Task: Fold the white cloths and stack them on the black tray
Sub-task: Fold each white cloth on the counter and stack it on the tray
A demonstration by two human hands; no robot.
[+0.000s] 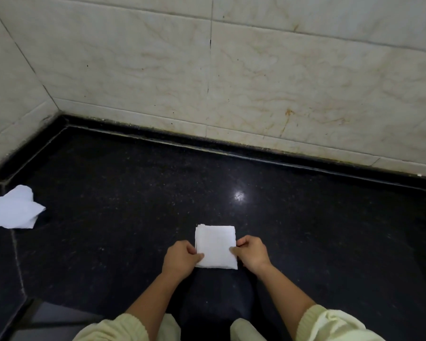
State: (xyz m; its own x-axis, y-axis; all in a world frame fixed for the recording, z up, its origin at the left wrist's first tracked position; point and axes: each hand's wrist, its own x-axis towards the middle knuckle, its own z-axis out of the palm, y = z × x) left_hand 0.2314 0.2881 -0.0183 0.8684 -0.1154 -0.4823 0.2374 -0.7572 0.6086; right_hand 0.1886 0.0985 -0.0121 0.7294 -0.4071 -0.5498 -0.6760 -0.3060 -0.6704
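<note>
A folded white cloth, a small square, lies flat on the black speckled counter near its front. My left hand pinches the cloth's left edge near the lower corner. My right hand pinches its right edge. An unfolded, crumpled white cloth rests at the far left of the counter, partly cut off by the frame. I cannot make out a separate black tray against the dark surface.
A cream tiled wall rises behind the counter and turns a corner at the left. A black raised lip runs along the wall's foot. Pale yellow sleeves cover both forearms at the bottom.
</note>
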